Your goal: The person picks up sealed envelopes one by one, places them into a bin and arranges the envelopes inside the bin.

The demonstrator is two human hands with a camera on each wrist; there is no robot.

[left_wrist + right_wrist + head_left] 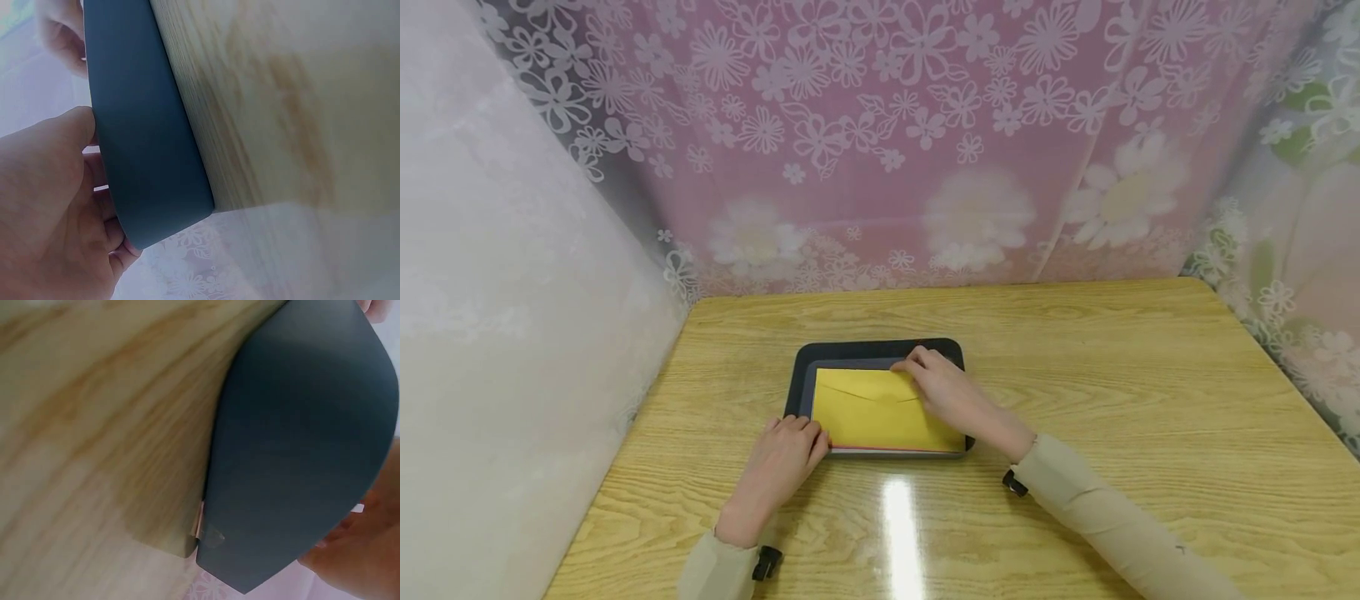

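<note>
A yellow envelope (872,417) with its flap facing up lies on top of a stack in a dark tray (800,375). Pink and white edges show beneath it at the front. My left hand (784,457) grips the tray's near left corner, its thumb by the envelope's corner. In the left wrist view, that hand (53,200) has its fingers bent at the rim of the tray (140,131). At the far edge of the envelope, my right hand (943,390) pinches with curled fingers. The tray wall (300,437) hides most of this hand (356,550) in the right wrist view.
The tray stands on a wood-grain table (1112,375), with a bright light reflection in front of it. A pink flowered curtain (865,167) hangs behind the table. Pale sheeting (512,292) borders the left side, and a flowered curtain (1315,250) borders the right.
</note>
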